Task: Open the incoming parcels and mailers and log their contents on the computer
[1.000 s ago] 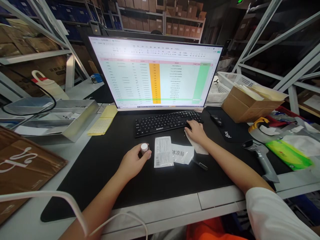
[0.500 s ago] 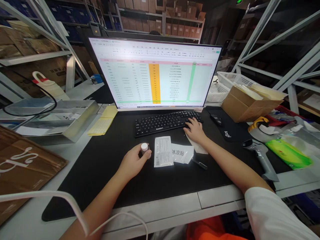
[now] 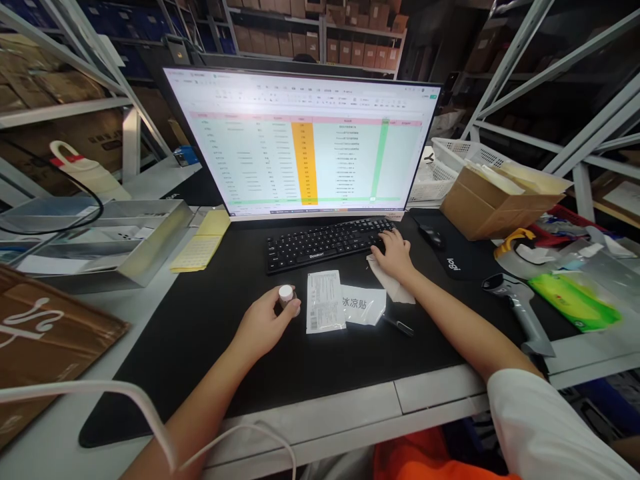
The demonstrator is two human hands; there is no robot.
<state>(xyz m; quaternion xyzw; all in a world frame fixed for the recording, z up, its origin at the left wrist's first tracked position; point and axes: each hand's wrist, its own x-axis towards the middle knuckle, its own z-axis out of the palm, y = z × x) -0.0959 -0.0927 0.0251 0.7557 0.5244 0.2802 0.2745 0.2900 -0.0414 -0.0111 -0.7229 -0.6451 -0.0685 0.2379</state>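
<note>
My left hand (image 3: 263, 321) is closed round a small bottle with a white cap (image 3: 287, 293); the fingers hide most of its body. The fingers of my right hand (image 3: 394, 254) are apart, resting on the right end of a black keyboard (image 3: 320, 246). Between the hands two white sachets lie partly overlapped: a printed one with a barcode (image 3: 324, 303) and one with large dark characters (image 3: 364, 305). Beside them is a black pen (image 3: 399, 325). A pale slip of paper (image 3: 395, 285) sticks out under my right wrist.
A monitor (image 3: 350, 160) showing a spreadsheet stands behind the keyboard. To the right are a mouse (image 3: 431, 237), a barcode scanner (image 3: 520, 313), a cardboard box (image 3: 493, 207) and a green packet (image 3: 575, 301). Yellow notes (image 3: 203, 247), a grey tray (image 3: 150, 257) and a brown carton (image 3: 45, 347) stand left.
My right hand has shifted slightly over the keyboard's right end, its fingers more drawn together. The left hand keeps its hold on the bottle. The view has moved a little.
</note>
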